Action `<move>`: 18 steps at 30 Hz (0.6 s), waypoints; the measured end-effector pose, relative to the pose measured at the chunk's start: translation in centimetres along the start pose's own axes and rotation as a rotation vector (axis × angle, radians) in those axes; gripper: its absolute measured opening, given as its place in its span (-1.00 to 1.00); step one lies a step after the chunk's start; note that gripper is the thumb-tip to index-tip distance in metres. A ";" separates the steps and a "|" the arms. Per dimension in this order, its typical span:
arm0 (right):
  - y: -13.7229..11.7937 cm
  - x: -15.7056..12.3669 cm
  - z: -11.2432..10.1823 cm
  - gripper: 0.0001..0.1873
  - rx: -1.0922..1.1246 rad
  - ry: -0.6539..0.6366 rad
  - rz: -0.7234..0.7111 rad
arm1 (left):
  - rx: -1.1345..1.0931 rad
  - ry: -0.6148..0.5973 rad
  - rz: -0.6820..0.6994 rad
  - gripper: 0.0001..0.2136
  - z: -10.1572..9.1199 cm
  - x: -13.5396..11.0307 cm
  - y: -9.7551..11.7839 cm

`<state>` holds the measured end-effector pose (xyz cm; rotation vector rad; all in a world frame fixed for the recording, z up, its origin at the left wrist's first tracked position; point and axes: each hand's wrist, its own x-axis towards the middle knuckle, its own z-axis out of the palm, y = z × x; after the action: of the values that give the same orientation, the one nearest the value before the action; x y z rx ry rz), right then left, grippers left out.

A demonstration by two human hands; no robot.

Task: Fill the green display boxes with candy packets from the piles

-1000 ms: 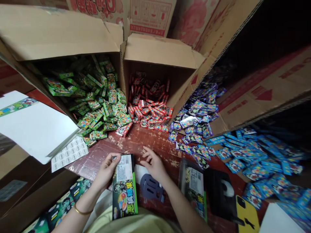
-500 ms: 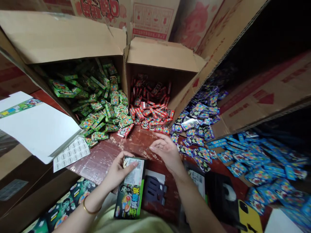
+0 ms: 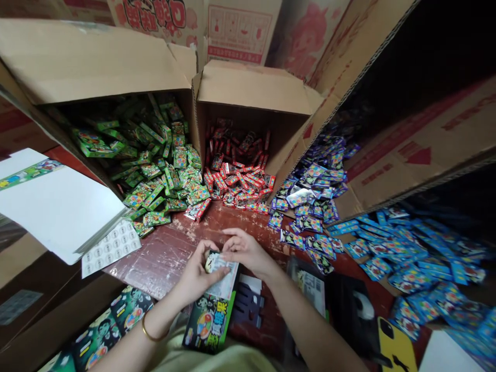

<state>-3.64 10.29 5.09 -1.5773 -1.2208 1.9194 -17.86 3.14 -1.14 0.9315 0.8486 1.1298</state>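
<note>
My left hand [image 3: 197, 276] grips the upper end of a dark green printed carton [image 3: 211, 315], which lies tilted over my lap and the table's near edge. My right hand [image 3: 244, 250] meets it at the carton's top, fingers curled and pinching the upper edge by the white label. Both hands sit close together over the worn red table [image 3: 163, 253]. What the right fingertips pinch beyond the carton's edge is hidden.
Open cardboard boxes spill small packets: green [image 3: 155, 170], red [image 3: 238, 178], purple [image 3: 310, 196] and blue [image 3: 406, 258]. White sheets [image 3: 58, 206] and a round-sticker sheet [image 3: 110, 245] lie at left. More dark cartons [image 3: 310, 289], a yellow phone [image 3: 395, 346] and a grey cut-out card [image 3: 248, 302] lie near.
My right hand swung out toward the purple packets, then came back to the carton's top. My left hand shifted the carton to the right and tilted it.
</note>
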 end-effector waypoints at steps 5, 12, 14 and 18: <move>0.2 0.2 -0.8 -0.08 0.152 0.001 0.105 | -0.043 0.032 -0.091 -0.43 0.3 -0.1 0.5; -0.6 -0.7 -0.6 0.01 0.036 -0.001 -0.008 | 0.033 0.086 -0.072 -0.43 0.1 0.0 -0.4; 0.0 -0.5 -0.7 0.02 0.034 -0.026 -0.054 | 0.112 0.100 -0.013 -0.45 0.0 0.1 -0.5; 1.1 -0.7 -0.8 -0.06 -0.111 -0.033 -0.250 | 0.143 0.021 -0.001 -0.57 -0.4 0.2 -0.6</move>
<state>-2.44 9.46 4.58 -1.3746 -1.4847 1.7516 -18.03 3.30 -1.83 1.0387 0.9564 1.0901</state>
